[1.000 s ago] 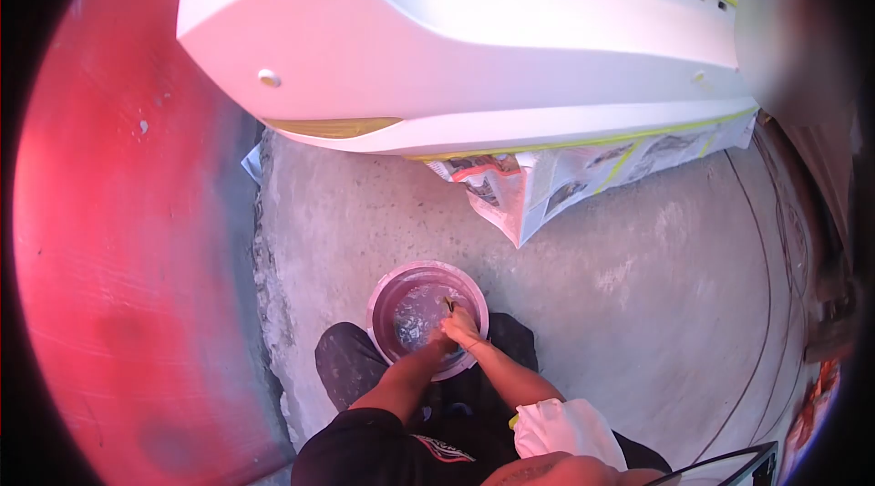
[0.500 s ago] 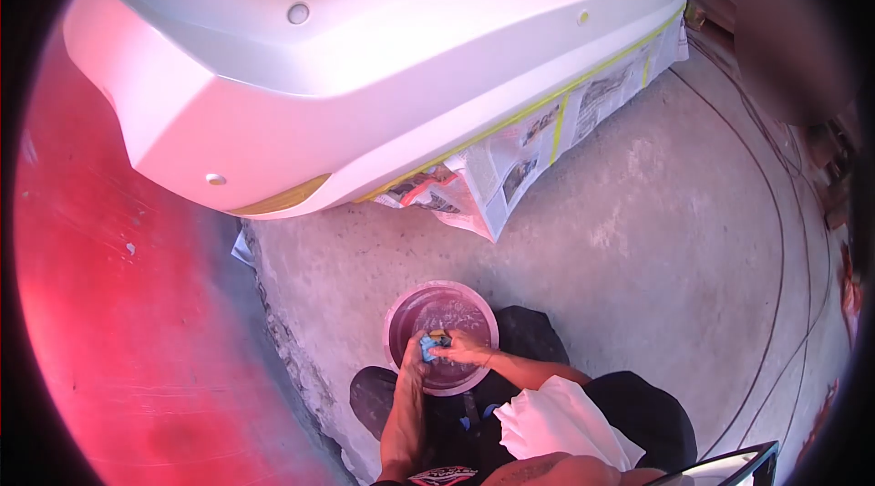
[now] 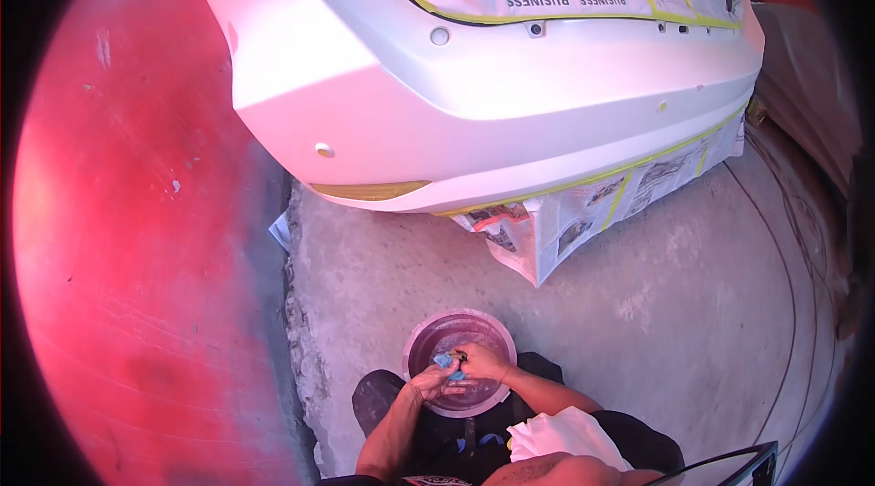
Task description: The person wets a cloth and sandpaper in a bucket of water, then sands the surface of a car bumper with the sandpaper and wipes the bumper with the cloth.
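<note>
Over a round pinkish bucket (image 3: 421,330) with water in it, both hands are close together. My left hand (image 3: 432,380) is closed around a light-blue cloth (image 3: 445,360), parts of which show between the fingers. Touching it from the right is my right hand (image 3: 483,362), its fingers curled round a small dark and yellowish item (image 3: 462,358) that is too small to name. The bucket stands between my knees.
A large white bumper (image 3: 510,135), masked with newspaper (image 3: 629,181) and yellow tape, spans the top. Concrete floor (image 3: 656,304) lies beneath it, a red surface (image 3: 137,258) at left, thin cables (image 3: 788,276) at right. White cloth (image 3: 565,436) lies by my right arm.
The hands have stayed over the bucket since the middle frame and remain together, now gripping more tightly. The earliest frame shows no blue cloth. The camera view has shifted, moving the bumper within it.
</note>
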Motion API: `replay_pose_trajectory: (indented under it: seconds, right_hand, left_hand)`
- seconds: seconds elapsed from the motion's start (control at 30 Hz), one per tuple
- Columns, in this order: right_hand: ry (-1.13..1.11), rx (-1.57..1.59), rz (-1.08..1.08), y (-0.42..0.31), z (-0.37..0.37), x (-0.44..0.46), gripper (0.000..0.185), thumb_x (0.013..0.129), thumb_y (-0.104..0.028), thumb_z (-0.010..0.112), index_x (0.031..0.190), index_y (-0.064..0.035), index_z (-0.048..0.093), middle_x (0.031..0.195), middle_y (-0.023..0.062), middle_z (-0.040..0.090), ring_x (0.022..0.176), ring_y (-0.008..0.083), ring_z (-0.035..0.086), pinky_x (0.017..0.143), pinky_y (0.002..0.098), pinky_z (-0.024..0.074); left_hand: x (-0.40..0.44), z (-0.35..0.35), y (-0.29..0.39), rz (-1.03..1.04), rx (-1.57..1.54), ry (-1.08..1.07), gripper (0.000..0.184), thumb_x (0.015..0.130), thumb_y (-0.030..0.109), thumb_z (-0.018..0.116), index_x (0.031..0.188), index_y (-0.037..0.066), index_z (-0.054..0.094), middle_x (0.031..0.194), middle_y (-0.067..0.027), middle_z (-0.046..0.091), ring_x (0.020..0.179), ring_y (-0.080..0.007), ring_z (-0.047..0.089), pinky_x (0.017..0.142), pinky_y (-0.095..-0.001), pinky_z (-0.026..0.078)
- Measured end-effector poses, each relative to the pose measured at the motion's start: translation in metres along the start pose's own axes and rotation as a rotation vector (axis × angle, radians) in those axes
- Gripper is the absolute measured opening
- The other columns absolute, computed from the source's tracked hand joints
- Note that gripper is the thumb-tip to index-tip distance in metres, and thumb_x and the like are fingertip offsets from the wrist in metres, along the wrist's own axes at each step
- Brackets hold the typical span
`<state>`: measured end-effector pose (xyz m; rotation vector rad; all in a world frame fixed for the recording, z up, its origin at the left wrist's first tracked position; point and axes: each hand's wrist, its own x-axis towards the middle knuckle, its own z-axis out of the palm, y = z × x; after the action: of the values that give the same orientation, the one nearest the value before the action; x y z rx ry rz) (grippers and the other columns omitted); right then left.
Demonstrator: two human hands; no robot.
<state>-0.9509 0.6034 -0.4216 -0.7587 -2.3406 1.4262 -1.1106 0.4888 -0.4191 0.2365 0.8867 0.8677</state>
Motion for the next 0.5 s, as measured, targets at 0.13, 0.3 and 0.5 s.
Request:
replay_pose_trajectory:
  seconds: [0.13,0.3,0.5]
  right_hand:
    - [0.067,-0.379,0.043,-0.038,-0.027,-0.015,0.054,0.077,-0.021,0.068,0.131,-0.0195,0.059,0.113,0.0187,0.064,0.094,0.0357,0.065,0.078,0.0449,0.0503]
    - [0.065,-0.761,-0.602,-0.044,-0.033,-0.03,0.061,0.08,-0.022,0.063,0.139,-0.0225,0.051,0.117,0.0138,0.058,0.106,0.0327,0.058,0.087,0.0442,0.0451]
    - [0.192,-0.666,-0.845,-0.03,-0.012,-0.012,0.047,0.084,-0.026,0.058,0.13,-0.0165,0.056,0.106,0.011,0.059,0.103,0.0265,0.057,0.088,0.0415,0.0416]
  left_hand:
    - [-0.008,-0.016,0.007,0.004,0.136,0.338,0.034,0.097,0.025,0.062,0.126,0.01,0.052,0.102,-0.0045,0.059,0.082,-0.0185,0.062,0.078,-0.0375,0.06]
    - [-0.011,-0.028,0.028,-0.223,0.255,0.136,0.015,0.09,-0.001,0.057,0.103,0.007,0.06,0.076,0.0008,0.054,0.059,-0.0062,0.049,0.05,-0.0211,0.04]
    - [0.008,-0.013,0.035,-0.314,0.445,0.025,0.016,0.079,-0.004,0.065,0.089,0.007,0.063,0.068,0.0001,0.054,0.048,-0.0053,0.043,0.039,-0.0207,0.026]
